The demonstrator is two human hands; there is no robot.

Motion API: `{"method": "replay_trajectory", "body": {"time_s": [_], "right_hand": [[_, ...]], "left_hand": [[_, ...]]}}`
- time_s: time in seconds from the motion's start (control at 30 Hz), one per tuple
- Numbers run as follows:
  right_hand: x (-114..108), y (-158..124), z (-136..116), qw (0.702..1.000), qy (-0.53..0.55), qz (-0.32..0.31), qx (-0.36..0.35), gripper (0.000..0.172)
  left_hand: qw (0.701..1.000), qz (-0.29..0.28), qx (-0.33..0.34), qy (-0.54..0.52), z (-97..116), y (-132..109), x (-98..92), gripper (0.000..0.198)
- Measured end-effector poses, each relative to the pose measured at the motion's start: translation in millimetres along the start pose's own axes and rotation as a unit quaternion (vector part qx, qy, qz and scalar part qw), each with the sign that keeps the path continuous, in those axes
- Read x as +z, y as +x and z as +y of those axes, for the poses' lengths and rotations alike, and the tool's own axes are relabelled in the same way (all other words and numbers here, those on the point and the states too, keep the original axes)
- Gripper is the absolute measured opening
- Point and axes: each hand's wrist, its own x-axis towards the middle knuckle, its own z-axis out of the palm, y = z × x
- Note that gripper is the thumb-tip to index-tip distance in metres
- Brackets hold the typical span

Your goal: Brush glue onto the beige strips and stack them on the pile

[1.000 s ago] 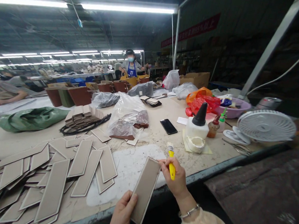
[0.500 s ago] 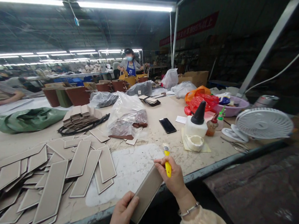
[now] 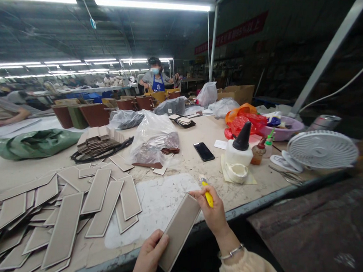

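A flat rectangular grey-beige panel with pale edges is tilted up over the table's front edge. My left hand is closed on its lower left side, thumb on the face. At the panel's far top corner, the fingertips of my right hand pinch the edge. That same hand also keeps a yellow-handled brush in its grip, bristles pointing away from me. A heap of similar panels lies loosely overlapped on the left. Between the heap and my hands is a whitish patch on the tabletop.
A white bottle with a black cone cap stands behind a small cream-coloured cup. Nearby are a phone, a white fan and a purple basin. Plastic bags lie mid-table. A co-worker stands beyond.
The panel has turned so more of its face shows. My right hand has shifted slightly right, and the brush leans further over; both hands keep their hold.
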Motion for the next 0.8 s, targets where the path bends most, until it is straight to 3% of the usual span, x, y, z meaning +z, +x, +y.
{"method": "replay_trajectory", "body": {"time_s": [0.1, 0.4, 0.7, 0.8], "right_hand": [[-1, -1, -1, 1.000, 0.015, -0.018, 0.006, 0.018], [5, -2, -1, 0.991, -0.089, -0.026, -0.095, 0.024], [-3, -2, -2, 0.999, -0.008, -0.029, 0.019, 0.018], [-2, -3, -1, 0.998, -0.056, -0.032, -0.009, 0.017]], "left_hand": [[1.000, 0.000, -0.008, -0.011, -1, 0, -0.8, 0.051], [1.000, 0.007, 0.010, 0.009, 3, -3, 2.8, 0.053], [0.996, 0.028, -0.022, -0.086, 5, -3, 2.2, 0.050], [0.995, 0.032, -0.022, -0.095, 10, -6, 3.5, 0.049]]}}
